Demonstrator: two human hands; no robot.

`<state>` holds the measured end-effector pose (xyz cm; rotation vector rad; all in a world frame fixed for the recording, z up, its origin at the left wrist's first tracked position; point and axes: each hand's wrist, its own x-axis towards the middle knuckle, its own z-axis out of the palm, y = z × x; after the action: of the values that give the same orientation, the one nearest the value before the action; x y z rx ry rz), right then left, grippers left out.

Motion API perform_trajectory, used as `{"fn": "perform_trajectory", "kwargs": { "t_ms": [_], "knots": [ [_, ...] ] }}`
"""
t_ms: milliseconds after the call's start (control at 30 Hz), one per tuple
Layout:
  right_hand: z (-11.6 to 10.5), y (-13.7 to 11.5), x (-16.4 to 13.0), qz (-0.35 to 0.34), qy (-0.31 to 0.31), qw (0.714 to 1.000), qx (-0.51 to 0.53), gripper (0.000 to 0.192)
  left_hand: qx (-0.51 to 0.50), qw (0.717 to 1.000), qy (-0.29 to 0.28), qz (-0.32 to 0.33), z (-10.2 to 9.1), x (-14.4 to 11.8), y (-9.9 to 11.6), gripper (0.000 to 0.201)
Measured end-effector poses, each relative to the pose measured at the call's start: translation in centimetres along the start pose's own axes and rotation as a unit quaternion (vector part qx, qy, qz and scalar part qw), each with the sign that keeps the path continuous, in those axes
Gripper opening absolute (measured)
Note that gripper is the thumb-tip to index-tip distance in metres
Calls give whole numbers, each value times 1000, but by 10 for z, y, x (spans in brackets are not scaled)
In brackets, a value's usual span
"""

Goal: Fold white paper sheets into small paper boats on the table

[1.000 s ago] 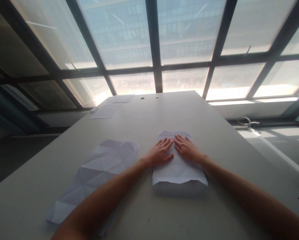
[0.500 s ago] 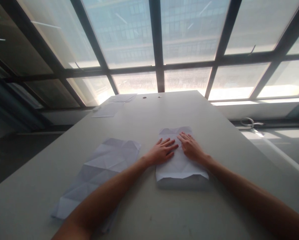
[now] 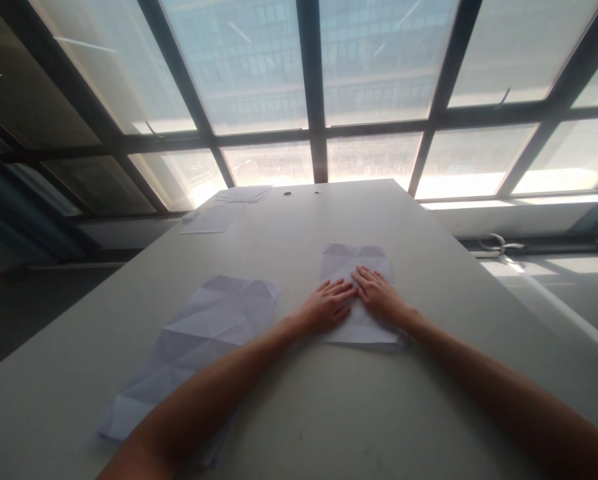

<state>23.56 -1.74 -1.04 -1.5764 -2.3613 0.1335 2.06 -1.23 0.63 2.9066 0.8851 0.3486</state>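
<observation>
A creased white sheet of paper (image 3: 359, 257) lies on the white table in front of me, its near edge now almost flat. My left hand (image 3: 329, 305) rests on its left part, palm down with the fingers stretched out. On the right part lies my right hand (image 3: 377, 293), also flat, its fingertips meeting those of the left. Both hands press on the sheet and hide its middle. Left of them is a second creased white paper (image 3: 206, 327), larger and partly covered by my left forearm.
Loose white papers (image 3: 209, 219) lie at the far left of the table (image 3: 299, 393). Two small round holes (image 3: 287, 193) are near its far edge. Large framed windows stand behind. A pale pipe (image 3: 553, 287) runs along the floor at right.
The near edge of the sheet under my hands was raised and has come down flatter, and the sheet sits slightly farther away. My hands have drawn together so the fingertips meet.
</observation>
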Motion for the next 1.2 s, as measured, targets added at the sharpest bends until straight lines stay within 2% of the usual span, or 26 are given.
{"fn": "perform_trajectory", "kwargs": {
  "t_ms": [67,167,267,333,400,467,667,833,1067,1200],
  "knots": [
    [-1,-1,-1,4,8,1000,-5,49,5,1000,-26,5,0,-1,4,57],
    [-3,-7,-3,-3,33,999,-2,50,16,999,-44,-21,0,-2,6,63],
    [-6,-21,-7,-87,39,995,33,55,34,996,-36,-71,3,-1,1,61],
    [-7,-30,-9,-164,13,985,57,59,48,993,-43,-100,5,-1,-5,58],
    [-6,-35,-10,-199,-17,978,65,61,55,989,-53,-125,6,-1,-12,56],
    [-3,-35,-9,-183,-33,981,59,61,55,987,-49,-145,6,0,-16,54],
    [0,-16,-2,-51,-34,998,2,62,51,986,-34,-153,5,1,-19,56],
    [-2,-3,0,-25,-36,999,-14,60,51,988,-12,-147,4,0,-17,53],
    [0,-2,1,8,-28,999,-19,58,48,993,24,-108,1,0,-13,47],
    [0,-2,1,13,-24,999,-17,57,42,996,6,-82,0,0,-8,52]
  ]
}}
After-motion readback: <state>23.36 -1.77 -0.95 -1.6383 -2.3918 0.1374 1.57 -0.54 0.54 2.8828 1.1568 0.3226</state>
